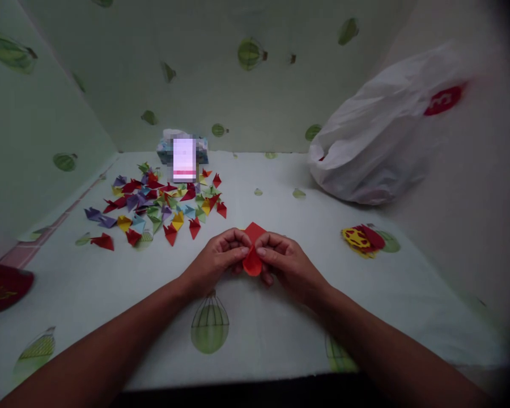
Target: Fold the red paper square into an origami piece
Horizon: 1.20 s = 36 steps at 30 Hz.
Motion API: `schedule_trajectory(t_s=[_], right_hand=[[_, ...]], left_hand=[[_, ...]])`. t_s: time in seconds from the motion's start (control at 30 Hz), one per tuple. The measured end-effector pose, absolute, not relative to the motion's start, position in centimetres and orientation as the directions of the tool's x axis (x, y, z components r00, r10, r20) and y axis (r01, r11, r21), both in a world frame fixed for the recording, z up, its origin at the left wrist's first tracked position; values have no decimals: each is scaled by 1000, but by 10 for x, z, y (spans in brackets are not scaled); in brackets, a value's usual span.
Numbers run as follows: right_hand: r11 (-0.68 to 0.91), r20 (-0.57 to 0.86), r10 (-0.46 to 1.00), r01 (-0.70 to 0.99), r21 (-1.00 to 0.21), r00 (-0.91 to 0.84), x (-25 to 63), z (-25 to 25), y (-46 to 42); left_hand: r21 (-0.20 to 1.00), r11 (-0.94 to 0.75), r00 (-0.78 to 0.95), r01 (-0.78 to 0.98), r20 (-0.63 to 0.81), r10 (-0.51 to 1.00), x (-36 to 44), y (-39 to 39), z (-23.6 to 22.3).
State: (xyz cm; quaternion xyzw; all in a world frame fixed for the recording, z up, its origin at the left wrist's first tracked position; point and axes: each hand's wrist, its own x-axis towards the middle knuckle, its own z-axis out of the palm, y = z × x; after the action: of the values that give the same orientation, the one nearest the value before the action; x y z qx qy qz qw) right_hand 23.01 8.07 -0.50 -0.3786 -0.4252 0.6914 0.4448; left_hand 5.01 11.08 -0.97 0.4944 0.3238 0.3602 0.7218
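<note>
Between my two hands is a piece of red origami paper point(252, 264), partly folded, with a pointed tip at the far end and a curved flap toward me. My left hand point(226, 254) pinches its left side with thumb and index finger. On the other side my right hand point(280, 256) pinches the paper the same way, thumb close to the left thumb. Part of the paper is hidden behind the fingers. Left of my hands lies a spread of small folded paper figures point(178, 220) in red, yellow, purple, green and blue.
A tissue box point(165, 152) stands at the back, with a lit phone screen point(184, 158) before it. A white plastic bag point(365, 136) fills the back right. A red and yellow item point(362, 238) lies to the right. At the left edge is a dark red object point(6, 288).
</note>
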Motion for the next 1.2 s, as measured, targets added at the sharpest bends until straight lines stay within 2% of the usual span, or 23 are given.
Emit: schedule_trajectory(t_s=[0.5,0.77,1.0,1.2], right_hand=[[-222,-139,944,-262,-939,-301,231,-8,82],[-193,-125,949,-219,-956,-290,231,-12,80],[-172,-109,951,-203,-964,-290,232,-13,81],[-167,-87,949,-253,-953,-302,232,-13,81]], left_hand=[[943,290,550,-163,-157,820,48,109,-8],[968,224,521,-111,-135,843,49,110,-9],[964,230,523,-134,-129,843,49,109,-9],[945,258,519,-200,-121,846,50,108,-10]])
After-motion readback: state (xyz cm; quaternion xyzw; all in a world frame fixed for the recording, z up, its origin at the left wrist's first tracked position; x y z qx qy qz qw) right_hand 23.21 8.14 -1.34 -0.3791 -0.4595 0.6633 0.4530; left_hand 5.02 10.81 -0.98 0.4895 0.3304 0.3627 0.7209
